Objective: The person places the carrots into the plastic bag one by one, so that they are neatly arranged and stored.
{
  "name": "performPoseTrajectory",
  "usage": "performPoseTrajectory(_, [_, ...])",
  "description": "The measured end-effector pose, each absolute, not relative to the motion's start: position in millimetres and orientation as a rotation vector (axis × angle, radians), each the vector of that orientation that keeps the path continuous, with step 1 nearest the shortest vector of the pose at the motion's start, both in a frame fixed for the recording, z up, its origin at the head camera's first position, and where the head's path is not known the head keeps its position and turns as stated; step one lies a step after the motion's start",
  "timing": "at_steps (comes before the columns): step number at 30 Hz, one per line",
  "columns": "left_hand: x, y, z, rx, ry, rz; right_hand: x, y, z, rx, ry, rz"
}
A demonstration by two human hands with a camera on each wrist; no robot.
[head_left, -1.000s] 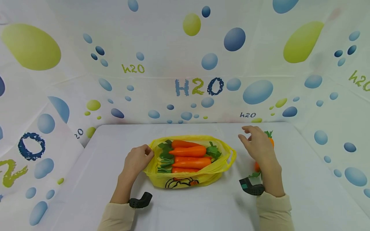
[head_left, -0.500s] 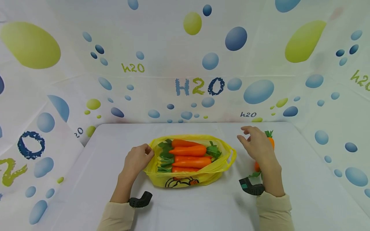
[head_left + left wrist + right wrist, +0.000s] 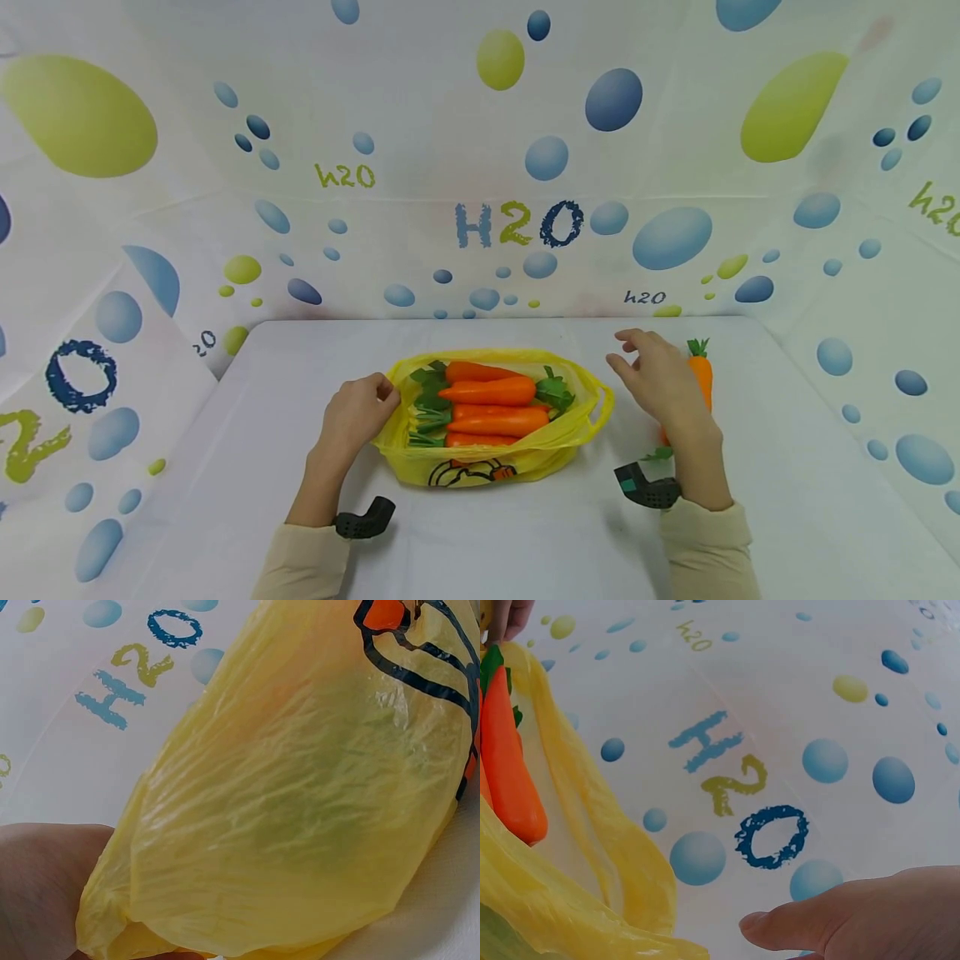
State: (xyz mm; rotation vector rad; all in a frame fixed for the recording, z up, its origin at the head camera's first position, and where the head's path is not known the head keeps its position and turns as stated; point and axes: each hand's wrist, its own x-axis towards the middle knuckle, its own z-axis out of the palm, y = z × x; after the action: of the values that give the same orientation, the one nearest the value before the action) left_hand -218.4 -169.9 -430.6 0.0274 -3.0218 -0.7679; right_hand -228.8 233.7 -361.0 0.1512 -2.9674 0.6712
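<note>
A yellow plastic bag [image 3: 543, 465] lies with its mouth spread on the white table, and several orange carrots [image 3: 491, 392] with green tops are inside. My left hand [image 3: 360, 412] pinches the bag's left rim; in the left wrist view the bag film [image 3: 285, 787] bunches at that hand [image 3: 45, 889]. To the right of the bag, my right hand [image 3: 660, 379] hovers with loosely bent fingers, holding nothing. In the right wrist view its thumb side [image 3: 870, 911] is apart from the bag's yellow handle [image 3: 630, 862]. A carrot [image 3: 702, 375] lies beyond the right hand.
Part of another carrot [image 3: 664, 437] with leaves shows beside the right wrist, mostly hidden by the arm. A white cloth [image 3: 247, 179] printed with blue and green drops hangs behind the table. Black cameras are strapped to both wrists.
My right hand has shifted slightly left toward the bag, uncovering more of the carrot behind it. The left hand and the bag stay as they were.
</note>
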Motion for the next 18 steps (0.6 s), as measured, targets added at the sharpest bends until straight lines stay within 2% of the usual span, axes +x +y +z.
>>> performPoseTrajectory(18, [-218.2, -170.1, -428.6, 0.036, -3.032, -0.763, -230.1, 237.7, -364.9, 0.122, -2.934, 0.715])
